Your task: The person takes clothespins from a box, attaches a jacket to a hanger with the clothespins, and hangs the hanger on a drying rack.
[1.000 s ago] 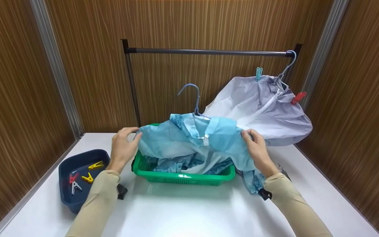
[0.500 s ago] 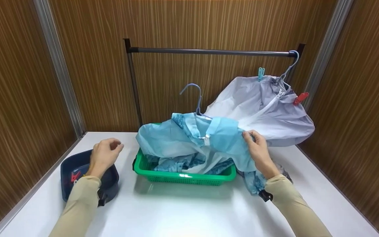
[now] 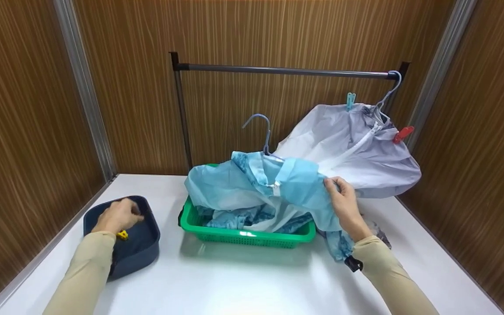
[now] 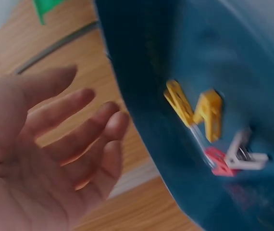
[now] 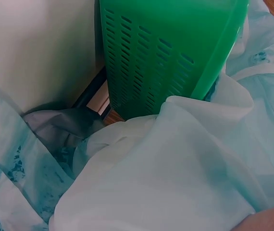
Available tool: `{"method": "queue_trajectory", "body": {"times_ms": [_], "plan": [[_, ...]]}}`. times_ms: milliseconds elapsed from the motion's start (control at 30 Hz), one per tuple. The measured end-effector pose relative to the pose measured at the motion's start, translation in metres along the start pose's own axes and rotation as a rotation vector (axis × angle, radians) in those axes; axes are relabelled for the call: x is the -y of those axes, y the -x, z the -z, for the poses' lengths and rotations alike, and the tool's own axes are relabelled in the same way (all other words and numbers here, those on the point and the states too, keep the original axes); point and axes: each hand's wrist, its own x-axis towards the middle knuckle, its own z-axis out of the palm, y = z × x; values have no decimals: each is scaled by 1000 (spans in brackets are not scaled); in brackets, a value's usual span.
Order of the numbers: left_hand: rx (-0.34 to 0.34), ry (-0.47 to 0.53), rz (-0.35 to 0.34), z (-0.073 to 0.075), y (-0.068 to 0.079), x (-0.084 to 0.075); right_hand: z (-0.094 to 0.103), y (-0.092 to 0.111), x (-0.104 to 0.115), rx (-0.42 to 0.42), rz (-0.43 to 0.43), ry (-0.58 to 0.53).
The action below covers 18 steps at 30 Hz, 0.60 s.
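My right hand (image 3: 345, 205) pinches the shoulder of a light-blue zip jacket (image 3: 298, 175), which has a hanger (image 3: 266, 131) in its collar and drapes over a green basket (image 3: 252, 239). My left hand (image 3: 117, 216) is over the dark blue bin (image 3: 149, 253), holding nothing. In the left wrist view its fingers (image 4: 74, 139) are loosely bent, apart from the bin wall. Inside the bin lie yellow clothespins (image 4: 209, 114), a red clothespin (image 4: 220, 162) and a pale grey one. The right wrist view shows mostly jacket fabric (image 5: 175, 163); only a bit of the right hand is visible.
A dark rack rail (image 3: 287, 69) spans the back. From its right end hangs a pale grey-white jacket (image 3: 322, 140) on a hanger, with a light-blue clothespin (image 3: 351, 101) and a red clothespin (image 3: 404, 134) on it. Wood-grain walls enclose the white table (image 3: 234, 284).
My left hand has let go of the jacket's left shoulder and moved left and down to the bin. The right hand keeps its pinch on the jacket.
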Motion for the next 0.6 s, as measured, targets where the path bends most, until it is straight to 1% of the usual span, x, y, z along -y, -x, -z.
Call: {"method": "queue_trajectory", "body": {"times_ms": [100, 167, 267, 367, 467, 600], "plan": [[71, -43, 12, 1, 1, 8, 0, 0, 1, -3, 3, 0], [106, -76, 10, 0, 0, 13, -1, 1, 2, -7, 4, 2], [144, -132, -3, 0, -1, 17, -2, 0, 3, -2, -5, 1], [178, -179, -2, 0, -3, 19, -2, -1, 3, 9, -24, -7], [212, -201, 24, 1, -4, 18, -2, -3, 3, 16, -36, -11], [250, -196, 78, 5, -5, 14, -3, -3, 1, 9, -29, 0]]}}
